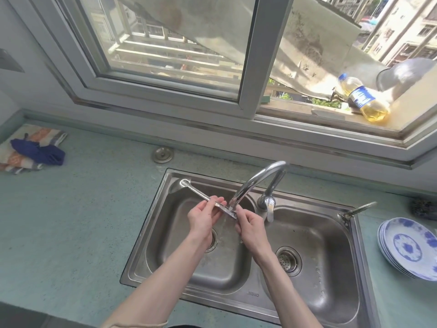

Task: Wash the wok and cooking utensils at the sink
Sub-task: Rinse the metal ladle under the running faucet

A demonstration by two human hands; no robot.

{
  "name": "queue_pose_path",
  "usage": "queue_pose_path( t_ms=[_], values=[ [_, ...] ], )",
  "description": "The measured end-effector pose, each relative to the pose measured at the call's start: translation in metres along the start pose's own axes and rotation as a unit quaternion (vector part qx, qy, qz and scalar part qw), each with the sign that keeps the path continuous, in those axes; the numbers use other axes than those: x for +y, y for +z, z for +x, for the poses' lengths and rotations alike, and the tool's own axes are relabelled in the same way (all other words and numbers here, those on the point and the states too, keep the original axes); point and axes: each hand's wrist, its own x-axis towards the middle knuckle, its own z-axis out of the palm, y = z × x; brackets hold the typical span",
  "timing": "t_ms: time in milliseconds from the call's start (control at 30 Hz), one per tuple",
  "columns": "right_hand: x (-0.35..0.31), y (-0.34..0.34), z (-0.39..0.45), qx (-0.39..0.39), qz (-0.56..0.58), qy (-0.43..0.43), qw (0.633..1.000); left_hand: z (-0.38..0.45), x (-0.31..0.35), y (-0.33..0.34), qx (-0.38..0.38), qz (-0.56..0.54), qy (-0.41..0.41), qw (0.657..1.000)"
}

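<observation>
1. Metal spatula: held under the faucet over the left sink basin; judged rigid, light, slippery when wet.
2. Left hand grips the mid-handle, the best hold.
3. Right hand pinches the blade at 4 o'clock.
4. Plates: 3 o'clock, well apart.

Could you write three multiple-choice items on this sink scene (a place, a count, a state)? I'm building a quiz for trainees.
1. Where is the stack of blue-and-white plates?
A. right of the sink
B. in the left basin
C. on the windowsill

2. How many basins has the sink?
A. one
B. two
C. three

3. The metal spatula is:
A. lying on the counter
B. hanging on the wall
C. held under the faucet

Answers: 1 A, the plates sit on the counter by the right basin. 2 B, two drains show. 3 C, the left hand and right hand hold it there.
</observation>
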Motion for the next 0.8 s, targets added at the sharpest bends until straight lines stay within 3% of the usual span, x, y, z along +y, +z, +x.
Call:
queue_pose_path(
  t_ms=[100, 267, 367, 633, 700, 800],
  values=[
    [-0.006, 0.006, 0.005, -0.002, 0.039, 0.023, 0.999, 0.000, 0.004, -0.002, 0.012, -0.015, 0.001, 1.000],
    [0.009, 0.010, 0.008, -0.007, -0.117, -0.091, 0.989, 0.003, 0.011, -0.004, 0.029, -0.009, 0.008, 0.999],
    [0.009, 0.008, 0.003, 0.013, -0.135, -0.109, 0.985, 0.001, 0.008, -0.002, 0.025, -0.007, -0.005, 1.000],
    [0.014, -0.030, -0.003, 0.039, -0.144, -0.004, 0.989, -0.012, -0.008, 0.007, -0.023, 0.047, -0.033, 0.998],
    [0.024, -0.042, -0.007, 0.091, -0.167, -0.005, 0.982, -0.015, -0.014, 0.010, -0.020, 0.077, -0.031, 0.996],
    [0.034, -0.056, -0.009, 0.224, -0.201, -0.099, 0.949, -0.015, -0.020, 0.013, -0.004, 0.099, -0.031, 0.995]
  ],
)
